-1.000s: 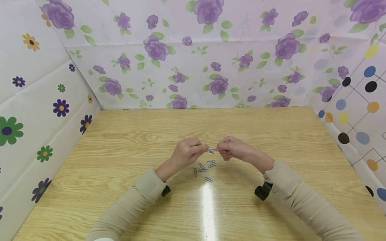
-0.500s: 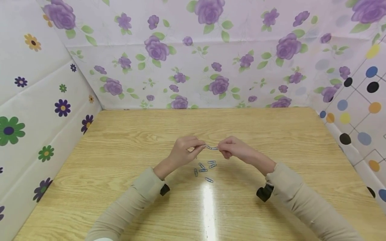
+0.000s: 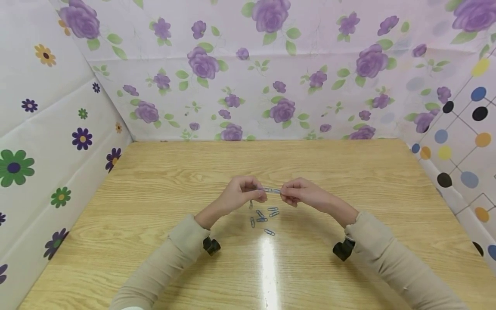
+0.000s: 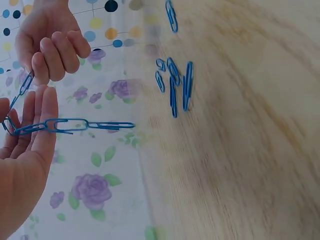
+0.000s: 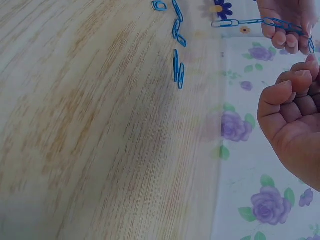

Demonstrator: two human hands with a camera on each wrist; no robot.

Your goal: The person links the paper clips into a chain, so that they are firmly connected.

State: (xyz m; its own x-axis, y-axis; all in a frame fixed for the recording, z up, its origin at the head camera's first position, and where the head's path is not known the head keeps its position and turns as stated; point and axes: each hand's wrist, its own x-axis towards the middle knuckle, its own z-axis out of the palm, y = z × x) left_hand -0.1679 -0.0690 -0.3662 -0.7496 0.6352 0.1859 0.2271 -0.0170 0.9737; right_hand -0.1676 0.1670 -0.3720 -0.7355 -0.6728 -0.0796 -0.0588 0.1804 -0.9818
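Paper-clip chain (image 3: 272,190), frame centre.
Runs from right hand (image 3: 306,192), pinching its end, to left hand (image 3: 237,194), seemingly clasping further along to steady it, grip partly hidden.

From my post I see the left sleeve (image 3: 160,262) and right sleeve (image 3: 399,267), plain beige cloth, creased, with broad cuffs (image 3: 189,232). The left camera (image 3: 211,246) and right camera (image 3: 343,249) are chunky and black; the left hand (image 3: 241,192) and right hand (image 3: 304,192) are bare.
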